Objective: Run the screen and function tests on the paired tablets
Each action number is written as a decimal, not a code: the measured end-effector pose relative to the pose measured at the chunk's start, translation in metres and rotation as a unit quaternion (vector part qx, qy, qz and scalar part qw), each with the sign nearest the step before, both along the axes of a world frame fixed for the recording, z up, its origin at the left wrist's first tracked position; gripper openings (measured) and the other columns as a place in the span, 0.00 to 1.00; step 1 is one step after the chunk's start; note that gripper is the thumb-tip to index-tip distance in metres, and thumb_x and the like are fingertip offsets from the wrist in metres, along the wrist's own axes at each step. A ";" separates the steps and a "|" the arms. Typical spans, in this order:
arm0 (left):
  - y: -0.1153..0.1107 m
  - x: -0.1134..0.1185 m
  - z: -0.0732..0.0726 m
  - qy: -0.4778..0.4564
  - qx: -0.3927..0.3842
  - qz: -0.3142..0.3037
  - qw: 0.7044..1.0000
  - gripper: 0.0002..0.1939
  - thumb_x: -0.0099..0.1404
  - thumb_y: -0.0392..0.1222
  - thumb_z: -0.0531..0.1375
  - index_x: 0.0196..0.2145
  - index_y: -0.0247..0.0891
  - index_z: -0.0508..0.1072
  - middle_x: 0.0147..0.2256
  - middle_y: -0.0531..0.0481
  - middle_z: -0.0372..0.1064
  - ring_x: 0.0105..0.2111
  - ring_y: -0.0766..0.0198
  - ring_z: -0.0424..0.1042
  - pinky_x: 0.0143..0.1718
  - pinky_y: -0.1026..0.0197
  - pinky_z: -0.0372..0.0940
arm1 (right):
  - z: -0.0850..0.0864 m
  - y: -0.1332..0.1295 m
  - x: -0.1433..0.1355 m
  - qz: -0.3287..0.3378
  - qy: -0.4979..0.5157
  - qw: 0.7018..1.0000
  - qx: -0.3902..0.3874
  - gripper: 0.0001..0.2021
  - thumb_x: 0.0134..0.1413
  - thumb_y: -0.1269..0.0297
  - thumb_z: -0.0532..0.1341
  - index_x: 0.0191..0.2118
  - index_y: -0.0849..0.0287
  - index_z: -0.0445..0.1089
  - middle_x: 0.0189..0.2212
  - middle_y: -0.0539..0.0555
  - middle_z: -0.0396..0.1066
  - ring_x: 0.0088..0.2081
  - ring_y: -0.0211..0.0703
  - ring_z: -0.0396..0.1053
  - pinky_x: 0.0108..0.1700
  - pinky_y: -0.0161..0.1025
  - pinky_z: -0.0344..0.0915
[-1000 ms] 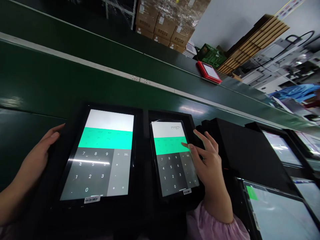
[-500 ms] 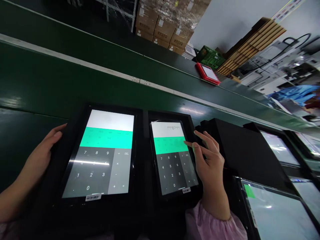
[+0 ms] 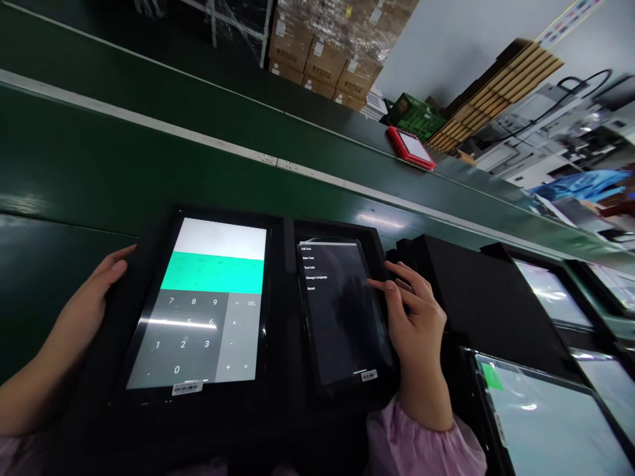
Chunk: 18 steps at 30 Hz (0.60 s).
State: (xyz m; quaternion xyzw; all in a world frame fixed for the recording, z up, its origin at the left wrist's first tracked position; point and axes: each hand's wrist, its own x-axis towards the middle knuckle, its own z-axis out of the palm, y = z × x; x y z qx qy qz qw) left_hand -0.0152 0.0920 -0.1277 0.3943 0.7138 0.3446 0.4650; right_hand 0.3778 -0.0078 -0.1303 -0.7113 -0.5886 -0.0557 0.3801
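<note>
Two tablets lie side by side in black trays. The left tablet [image 3: 196, 334] shows a calculator with a bright green band. On the right tablet [image 3: 337, 330] there is a dark menu with several white lines of text. My left hand [image 3: 92, 301] grips the outer left edge of the left black tray [image 3: 141, 254], its thumb at the edge and some fingers hidden. My right hand [image 3: 421, 320] is over the right tablet's right side, index finger stretched toward the screen edge and the other fingers loosely bent apart, holding nothing. Whether the fingertip touches the glass I cannot tell.
Black boxes [image 3: 489, 304] and several lit tablets, one a large tablet [image 3: 550, 423] with a green sticker, stand to the right. Beyond the green conveyor belt [image 3: 149, 172] lie a red-framed tablet [image 3: 414, 147], a green crate [image 3: 414, 114] and cardboard boxes [image 3: 320, 56].
The right tablet's screen has switched from the calculator with typed characters to a dark text menu. Both hands stay almost where they were.
</note>
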 end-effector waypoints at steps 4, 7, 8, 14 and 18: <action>-0.003 0.000 -0.007 -0.048 0.009 0.016 0.999 0.30 0.68 0.57 0.57 0.63 0.41 0.68 0.50 0.51 0.78 0.48 0.52 0.78 0.50 0.54 0.74 | 0.004 -0.001 0.002 -0.001 -0.009 1.000 0.008 0.17 0.69 0.56 0.56 0.38 0.50 0.84 0.50 0.57 0.79 0.56 0.53 0.73 0.49 0.52 0.76; -0.009 0.004 -0.009 -0.133 -0.007 0.038 0.990 0.34 0.66 0.57 0.60 0.67 0.46 0.65 0.50 0.52 0.79 0.44 0.53 0.79 0.34 0.62 0.75 | 0.021 -0.004 -0.011 0.011 -0.021 1.000 -0.004 0.17 0.69 0.56 0.56 0.39 0.52 0.84 0.51 0.57 0.78 0.57 0.54 0.73 0.50 0.53 0.76; -0.012 0.005 -0.009 -0.152 -0.010 0.039 0.988 0.35 0.66 0.57 0.61 0.68 0.48 0.64 0.52 0.53 0.78 0.44 0.53 0.79 0.32 0.63 0.74 | 0.029 -0.005 -0.020 0.025 -0.024 0.999 -0.016 0.17 0.70 0.57 0.56 0.40 0.51 0.83 0.53 0.57 0.77 0.58 0.54 0.72 0.51 0.54 0.75; -0.021 0.004 -0.015 -0.178 0.005 -0.005 0.984 0.38 0.65 0.62 0.62 0.69 0.51 0.62 0.65 0.54 0.67 0.61 0.50 0.69 0.50 0.62 0.72 | 0.047 0.018 -0.099 0.230 -0.077 0.965 -0.101 0.15 0.71 0.62 0.55 0.49 0.52 0.81 0.62 0.57 0.69 0.68 0.58 0.60 0.64 0.62 0.69; -0.023 0.001 -0.020 -0.192 0.010 -0.047 0.980 0.37 0.67 0.63 0.59 0.69 0.49 0.60 0.64 0.48 0.67 0.60 0.48 0.70 0.55 0.55 0.71 | 0.024 0.037 -0.134 0.291 -0.105 0.939 -0.153 0.17 0.72 0.63 0.54 0.50 0.56 0.81 0.67 0.60 0.62 0.72 0.66 0.52 0.62 0.67 0.70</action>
